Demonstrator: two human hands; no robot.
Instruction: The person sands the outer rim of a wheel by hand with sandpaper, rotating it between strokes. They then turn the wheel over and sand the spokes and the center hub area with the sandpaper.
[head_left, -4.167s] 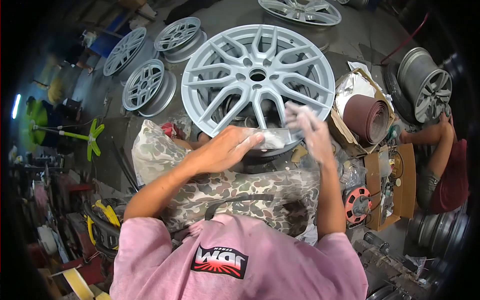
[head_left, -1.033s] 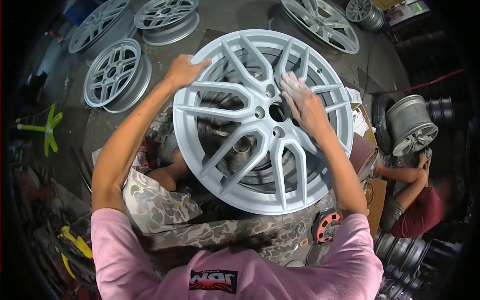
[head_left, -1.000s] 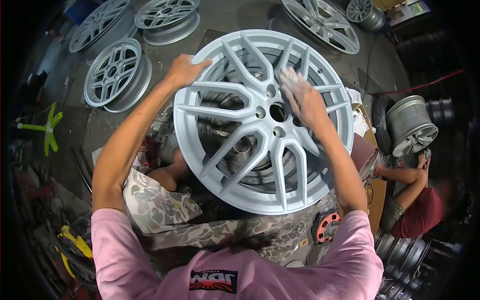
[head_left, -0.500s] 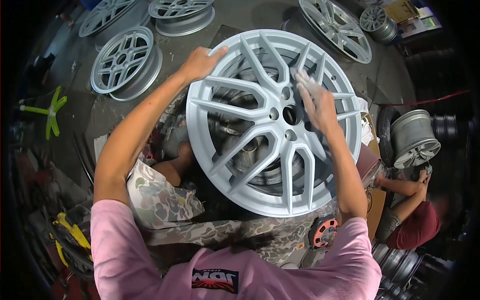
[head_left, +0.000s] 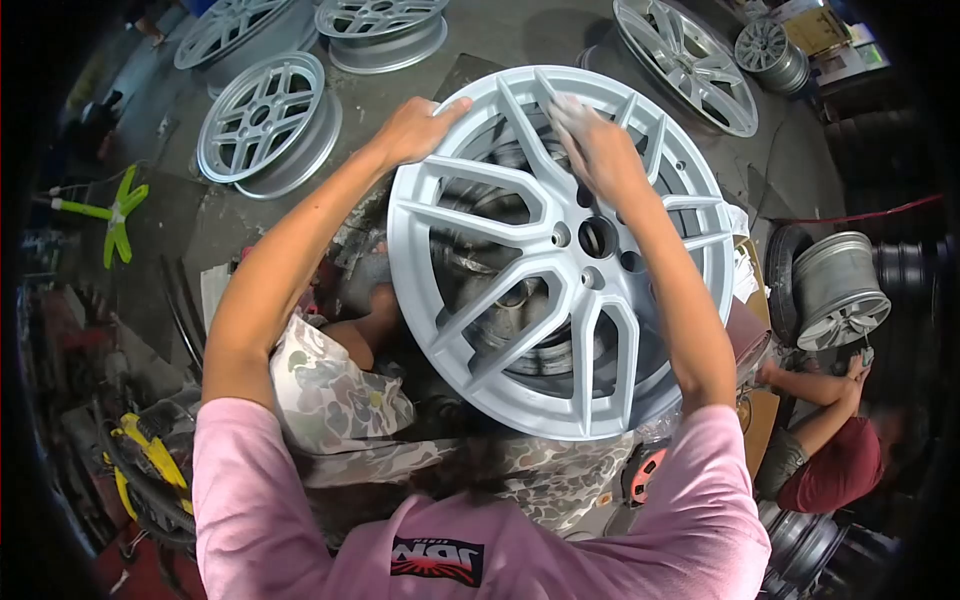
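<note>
Head view: spare rims (head_left: 268,122) beyond wheel (head_left: 520,290).

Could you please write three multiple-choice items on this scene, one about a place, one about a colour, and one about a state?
1. Where does the left hand rest on the large pale grey multi-spoke alloy wheel?
A. on the upper left rim
B. in the centre bore
C. on the bottom rim

2. What colour is the person's T-shirt?
A. blue
B. pink
C. white

3. What is the right hand doing?
A. hanging clear of the wheel
B. gripping a hammer
C. pressed on a spoke near the top rim

Answers: 1 A, the fingers curl over the upper left rim; 2 B, the sleeves and back are pink; 3 C, the dusty hand lies flat on an upper spoke.
</note>
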